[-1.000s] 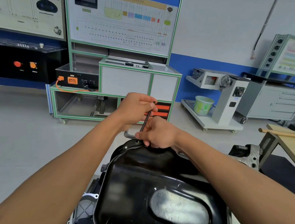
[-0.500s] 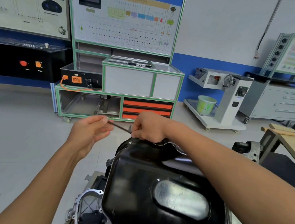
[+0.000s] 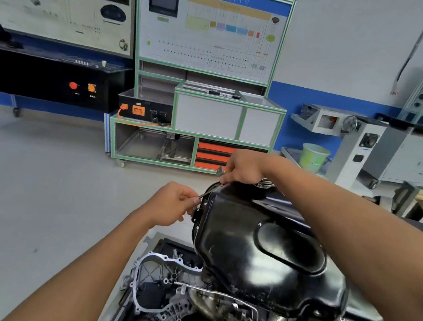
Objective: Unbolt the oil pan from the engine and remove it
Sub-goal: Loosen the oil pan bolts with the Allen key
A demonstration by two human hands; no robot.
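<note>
Engine (image 3: pixel 160 283): sits inverted in the lower centre of the frame, no shift in its position across the last second.

Pan (image 3: pixel 259 254): black, on top of the engine, centre right. Its flange appears seated all round the visible edge, with no gap seen. Not yet free.

Right hand (image 3: pixel 244 169): stays at the pan's far rim, above centre, fingers curled down over the head end of the wrench (image 3: pixel 207 193). The bolt beneath is hidden by the hand.

Left hand (image 3: pixel 171 205): main change. A second ago it was high, next to the right hand, with the handle standing up. Half a second ago it was out to the left with the handle near level. Now it is lower, just beside the pan's left edge, thumb and fingertips pinching the free end of the handle.

Wrench: handle now slants down and left from the right hand.

Reading: one sweep of the handle about the far bolt, likely a loosening stroke. The sweep looks nearly spent against the pan's side, so a reset seems due. Other bolts cannot be counted from here.
</note>
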